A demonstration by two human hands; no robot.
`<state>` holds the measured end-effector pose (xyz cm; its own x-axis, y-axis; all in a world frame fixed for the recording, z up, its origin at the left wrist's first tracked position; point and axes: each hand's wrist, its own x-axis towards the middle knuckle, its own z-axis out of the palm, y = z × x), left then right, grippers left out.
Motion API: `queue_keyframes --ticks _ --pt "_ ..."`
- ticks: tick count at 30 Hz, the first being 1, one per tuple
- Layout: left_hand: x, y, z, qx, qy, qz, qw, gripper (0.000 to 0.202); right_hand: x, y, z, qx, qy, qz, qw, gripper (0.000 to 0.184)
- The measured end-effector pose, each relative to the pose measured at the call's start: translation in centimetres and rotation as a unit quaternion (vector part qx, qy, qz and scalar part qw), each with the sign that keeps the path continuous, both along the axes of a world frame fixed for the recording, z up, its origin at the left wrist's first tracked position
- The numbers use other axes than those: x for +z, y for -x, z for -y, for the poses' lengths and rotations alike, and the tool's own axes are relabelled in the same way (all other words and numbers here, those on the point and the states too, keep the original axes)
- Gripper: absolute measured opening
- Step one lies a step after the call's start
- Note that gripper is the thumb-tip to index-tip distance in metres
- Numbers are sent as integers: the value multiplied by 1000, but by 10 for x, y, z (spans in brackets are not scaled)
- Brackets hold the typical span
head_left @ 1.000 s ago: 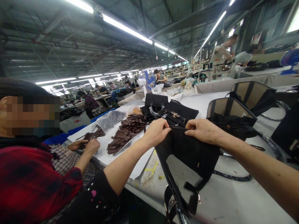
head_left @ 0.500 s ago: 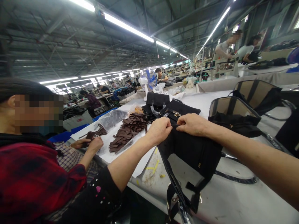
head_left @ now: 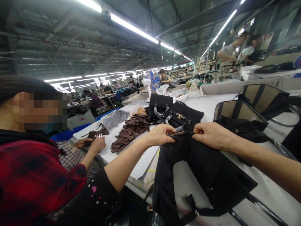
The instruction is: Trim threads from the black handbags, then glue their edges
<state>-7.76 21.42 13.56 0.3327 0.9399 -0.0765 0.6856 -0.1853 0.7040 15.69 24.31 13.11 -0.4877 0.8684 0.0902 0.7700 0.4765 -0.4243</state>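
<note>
Between my hands is a black fabric bag (head_left: 202, 169), its upper edge pinched at two places. My left hand (head_left: 163, 135) grips the left part of that edge, fingers closed. A short distance to the right, my right hand (head_left: 209, 135) is closed on the same edge. The stretch of edge between them is slightly parted and shows a lighter lining. Straps with metal fittings hang from the bag's lower side near the table's front edge. Just beyond my hands lies a finished-looking black handbag (head_left: 180, 114) with a gold clasp and plastic-wrapped handles.
A heap of dark brown strips (head_left: 131, 130) lies on white paper left of the bag. Close on my left, a co-worker in a red checked sleeve (head_left: 42, 175) handles similar pieces. Open black bags (head_left: 242, 117) with beige lining stand at right. A blue fan (head_left: 152, 81) stands behind.
My hands have moved apart along the bag's edge, the right one shifting right. The edge between them has opened slightly, and the bag's body has spread lower and to the right.
</note>
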Motion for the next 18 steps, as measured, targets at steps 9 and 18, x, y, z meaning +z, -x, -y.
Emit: queue_keyframes --ticks 9,18 --pt "-5 1 -1 5 -32 -20 999 26 -15 12 -9 102 -117 -82 984 6" --pt "-7 3 -1 9 -25 -7 1000 23 -11 20 -7 134 -177 -53 974 16"
